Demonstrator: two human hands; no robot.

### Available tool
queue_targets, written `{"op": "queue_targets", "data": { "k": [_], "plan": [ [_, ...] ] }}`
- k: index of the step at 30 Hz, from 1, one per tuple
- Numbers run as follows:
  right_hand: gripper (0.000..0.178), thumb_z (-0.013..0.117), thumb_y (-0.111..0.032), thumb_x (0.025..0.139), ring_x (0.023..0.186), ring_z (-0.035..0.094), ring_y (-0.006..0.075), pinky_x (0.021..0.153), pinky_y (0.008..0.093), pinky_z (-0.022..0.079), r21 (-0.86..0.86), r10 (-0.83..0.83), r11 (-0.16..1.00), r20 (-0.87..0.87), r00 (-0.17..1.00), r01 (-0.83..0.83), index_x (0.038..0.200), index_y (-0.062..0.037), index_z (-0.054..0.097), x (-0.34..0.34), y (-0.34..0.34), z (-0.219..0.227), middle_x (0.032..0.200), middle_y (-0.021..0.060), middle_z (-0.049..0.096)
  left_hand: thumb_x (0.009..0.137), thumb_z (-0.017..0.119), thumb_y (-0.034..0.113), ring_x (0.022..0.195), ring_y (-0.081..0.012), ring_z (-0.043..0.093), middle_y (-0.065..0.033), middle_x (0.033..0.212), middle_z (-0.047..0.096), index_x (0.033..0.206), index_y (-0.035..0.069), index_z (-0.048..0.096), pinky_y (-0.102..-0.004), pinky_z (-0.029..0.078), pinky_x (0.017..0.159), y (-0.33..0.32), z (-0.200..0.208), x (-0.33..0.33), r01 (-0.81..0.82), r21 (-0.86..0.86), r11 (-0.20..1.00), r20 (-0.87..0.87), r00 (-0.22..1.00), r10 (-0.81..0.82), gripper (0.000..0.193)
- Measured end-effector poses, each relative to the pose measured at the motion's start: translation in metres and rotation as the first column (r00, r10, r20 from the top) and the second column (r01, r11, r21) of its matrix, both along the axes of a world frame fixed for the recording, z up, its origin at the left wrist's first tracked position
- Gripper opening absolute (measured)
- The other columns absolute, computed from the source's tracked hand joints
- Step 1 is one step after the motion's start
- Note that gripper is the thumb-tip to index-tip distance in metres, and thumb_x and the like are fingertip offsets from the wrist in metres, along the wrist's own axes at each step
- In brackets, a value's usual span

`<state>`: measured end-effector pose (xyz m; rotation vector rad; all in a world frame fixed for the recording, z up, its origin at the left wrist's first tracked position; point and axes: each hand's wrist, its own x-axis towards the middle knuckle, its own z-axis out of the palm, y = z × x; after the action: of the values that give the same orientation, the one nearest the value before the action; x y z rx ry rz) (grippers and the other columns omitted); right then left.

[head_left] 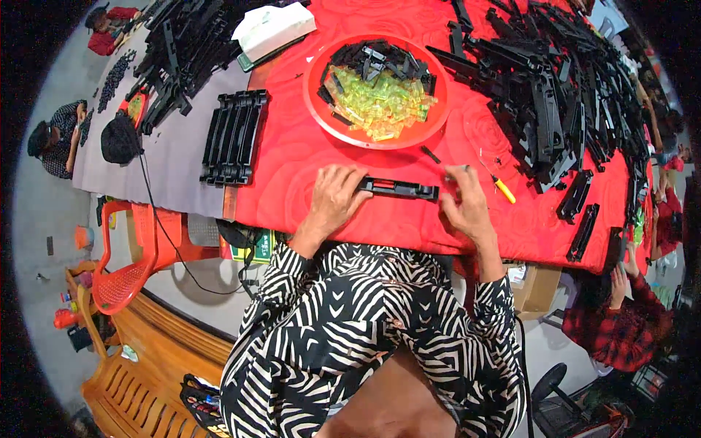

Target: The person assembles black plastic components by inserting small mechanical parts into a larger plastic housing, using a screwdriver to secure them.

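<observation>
A long black plastic part [398, 187] with a slot in its top lies crosswise near the front edge of the red-covered table. My left hand [337, 196] is closed around its left end. Just off the right end, my right hand [469, 206] hovers with fingers apart and slightly curled, and nothing shows in it. Above that hand lies a small black strip [431, 154]. To its right is a screwdriver with a yellow handle [504, 190]. Beyond the part stands a red basin [314, 109] of translucent yellow-green pieces [383, 106] and small black pieces [343, 55].
Several similar black parts [234, 139] are lined up at left. Large heaps of black parts fill the far left [182, 51] and right [548, 95]. A tissue pack [274, 31] sits at the back. A person in a checked sleeve [613, 321] works at right; a red chair [135, 270] stands left.
</observation>
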<state>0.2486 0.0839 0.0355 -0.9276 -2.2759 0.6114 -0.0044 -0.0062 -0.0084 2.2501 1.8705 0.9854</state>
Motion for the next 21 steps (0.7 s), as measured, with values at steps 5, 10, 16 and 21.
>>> {"op": "queue_targets", "data": {
  "k": [5,10,16,21],
  "plan": [
    [0.023,0.043,-0.003,0.088,0.085,0.057,0.0255,0.074,0.0338,0.045,0.048,-0.121,0.991,-0.054,0.991,0.124,0.109,0.0002,0.052,0.008,0.031,-0.008,0.09,0.0149,0.056,0.069,0.071,0.025,0.088,-0.0246,0.052,-0.0075,0.097,0.058,0.104,0.005,0.059,-0.038,0.038,0.074,-0.001,-0.002,0.003,-0.077,0.075,0.994,-0.004,0.997,0.077,0.042],
    [0.021,0.044,-0.009,0.091,0.072,0.061,0.0324,0.063,0.0381,0.047,-0.14,-0.148,0.979,-0.001,0.989,0.146,0.111,-0.0045,0.051,-0.007,0.04,-0.004,0.078,0.0179,0.059,0.067,0.073,0.023,0.086,-0.0256,0.054,-0.0081,0.096,0.06,0.104,0.006,0.061,-0.0375,0.041,0.073,0.0,0.003,0.005,-0.072,0.074,0.995,0.015,0.997,0.071,0.042],
    [0.013,0.06,-0.008,0.082,0.071,0.059,0.0177,0.064,0.0276,0.046,-0.015,-0.126,0.992,-0.153,0.98,0.125,0.094,-0.0016,0.061,-0.043,0.06,0.034,0.077,0.0085,0.058,0.07,0.07,0.024,0.086,-0.0251,0.051,-0.0075,0.095,0.057,0.105,0.004,0.059,-0.038,0.039,0.074,-0.004,-0.001,0.002,-0.072,0.071,0.995,0.033,0.997,0.069,0.042],
    [0.013,0.06,-0.012,0.079,0.075,0.061,0.0237,0.066,0.0322,0.048,0.106,0.003,0.994,0.146,0.989,-0.018,0.09,-0.0059,0.063,-0.086,0.087,0.046,0.083,0.0096,0.061,0.069,0.071,0.025,0.084,-0.025,0.052,-0.0069,0.09,0.058,0.103,0.005,0.06,-0.0372,0.039,0.072,-0.004,0.001,0.004,-0.084,0.046,0.995,0.015,0.996,0.083,0.041]
  ]
}}
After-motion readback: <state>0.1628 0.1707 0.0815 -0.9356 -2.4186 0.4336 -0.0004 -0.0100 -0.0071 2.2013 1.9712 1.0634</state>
